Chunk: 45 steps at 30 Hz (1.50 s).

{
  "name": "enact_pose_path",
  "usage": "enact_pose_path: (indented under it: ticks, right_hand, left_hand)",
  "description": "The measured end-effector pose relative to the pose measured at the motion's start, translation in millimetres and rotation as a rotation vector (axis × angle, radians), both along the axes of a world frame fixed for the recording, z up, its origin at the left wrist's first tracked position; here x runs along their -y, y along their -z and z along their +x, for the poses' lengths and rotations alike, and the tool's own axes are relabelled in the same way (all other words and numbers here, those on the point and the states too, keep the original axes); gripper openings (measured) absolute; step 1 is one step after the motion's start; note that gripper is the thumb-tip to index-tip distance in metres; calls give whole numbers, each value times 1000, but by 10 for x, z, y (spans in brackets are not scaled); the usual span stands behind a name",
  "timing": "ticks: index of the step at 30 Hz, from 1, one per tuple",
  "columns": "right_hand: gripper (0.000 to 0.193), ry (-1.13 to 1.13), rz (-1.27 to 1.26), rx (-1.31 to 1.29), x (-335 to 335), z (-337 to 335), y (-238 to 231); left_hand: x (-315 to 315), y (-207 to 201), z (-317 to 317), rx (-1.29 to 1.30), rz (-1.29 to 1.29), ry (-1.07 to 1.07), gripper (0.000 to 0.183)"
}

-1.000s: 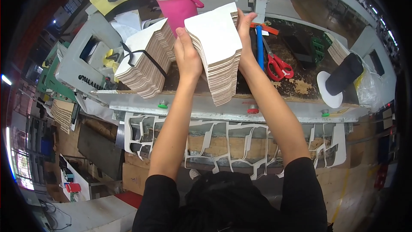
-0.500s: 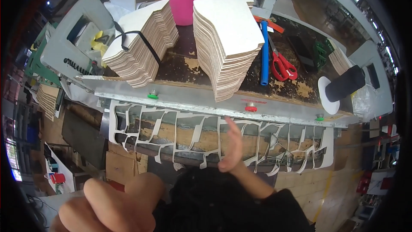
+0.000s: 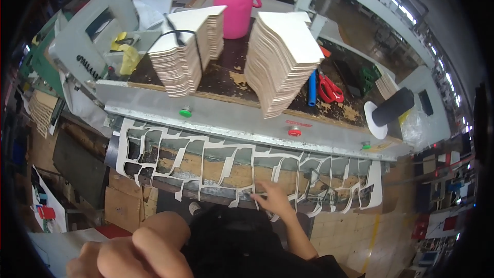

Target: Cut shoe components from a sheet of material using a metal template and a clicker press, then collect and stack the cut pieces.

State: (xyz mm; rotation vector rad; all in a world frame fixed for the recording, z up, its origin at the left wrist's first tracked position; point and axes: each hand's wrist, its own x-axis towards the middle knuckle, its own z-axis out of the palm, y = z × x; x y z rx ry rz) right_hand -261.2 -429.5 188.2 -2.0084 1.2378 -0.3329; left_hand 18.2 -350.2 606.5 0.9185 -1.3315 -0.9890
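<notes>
My left hand (image 3: 128, 255) is close to the camera at the lower left, its fingers curled; whatever they may hold is hidden. My right hand (image 3: 271, 198) reaches over the front edge of the machine bed, thumb and fingers apart, beside a strip of white cut-out sheet (image 3: 253, 167). This sheet is a thin web with large openings, lying along the bed (image 3: 239, 175). Behind it, on the worn dark tabletop (image 3: 234, 69), stand a tall stack of white cut pieces (image 3: 280, 67) and another stack (image 3: 177, 67) tied with a black band.
A pink jug (image 3: 234, 10) stands behind the stacks. Red-handled scissors (image 3: 329, 90), a blue rod (image 3: 312, 88) and a dark roll (image 3: 393, 107) lie to the right. Green buttons (image 3: 186, 111) and a red button (image 3: 294, 132) stick out from the front rail.
My right hand has come down from upright above the sheet to its front strips, with fingers spread. The view has shifted; my left hand stays curled at the lower left.
</notes>
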Motion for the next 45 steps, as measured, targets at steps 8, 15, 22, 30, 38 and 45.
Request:
enact_pose_path:
  ticks: [8,15,22,30,38,45]
  right_hand:
    - [43,-54,-88,-80,-502,513,656]
    - [32,48,-238,-66,-676,634,1061]
    - [23,114,-483,-94,-789,764,1378]
    - [16,241,-504,-126,-771,729,1563]
    - [27,276,-502,-154,-760,722,1568]
    - [18,462,-663,125,-644,848,1307]
  left_hand:
    - [-844,200,799,-84,-141,-151,31]
    - [-1800,545,1422,-142,-206,-413,38]
    - [-2181,1010,2331,-273,-299,-455,35]
    - [-2081,1338,2956,-330,-306,-373,24]
    - [-1243,1293,3148,-378,-326,-70,15]
    - [180,1749,2729,-300,-644,-252,44]
